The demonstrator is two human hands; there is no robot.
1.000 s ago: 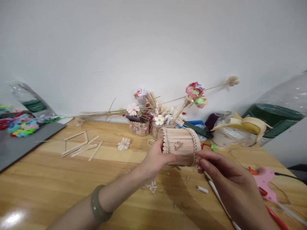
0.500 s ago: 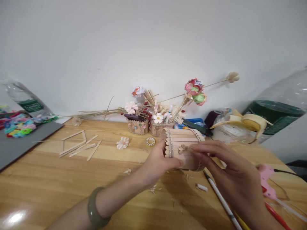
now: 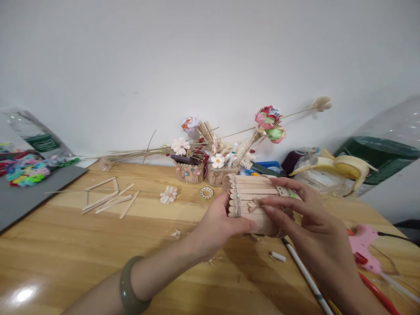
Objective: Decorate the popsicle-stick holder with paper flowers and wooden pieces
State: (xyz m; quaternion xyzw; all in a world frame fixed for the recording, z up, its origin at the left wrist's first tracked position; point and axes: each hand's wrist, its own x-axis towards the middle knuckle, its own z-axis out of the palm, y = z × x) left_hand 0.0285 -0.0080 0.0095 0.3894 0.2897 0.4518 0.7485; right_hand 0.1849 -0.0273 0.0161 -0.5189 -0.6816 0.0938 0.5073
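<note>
The left hand (image 3: 219, 218) wraps around a pale round container of flat wooden sticks (image 3: 259, 191), which lies sideways between both hands. The right hand (image 3: 266, 205) pinches thumb and index fingertips together at a small beige petal cluster (image 3: 252, 204) on the container's side. The stick wall looks complete where visible, with a glittery silver band (image 3: 236, 199) beside the left fingers and a cream lace band (image 3: 282, 191) under the right ones. The petal cluster seems unfinished, short of a full flower.
</note>
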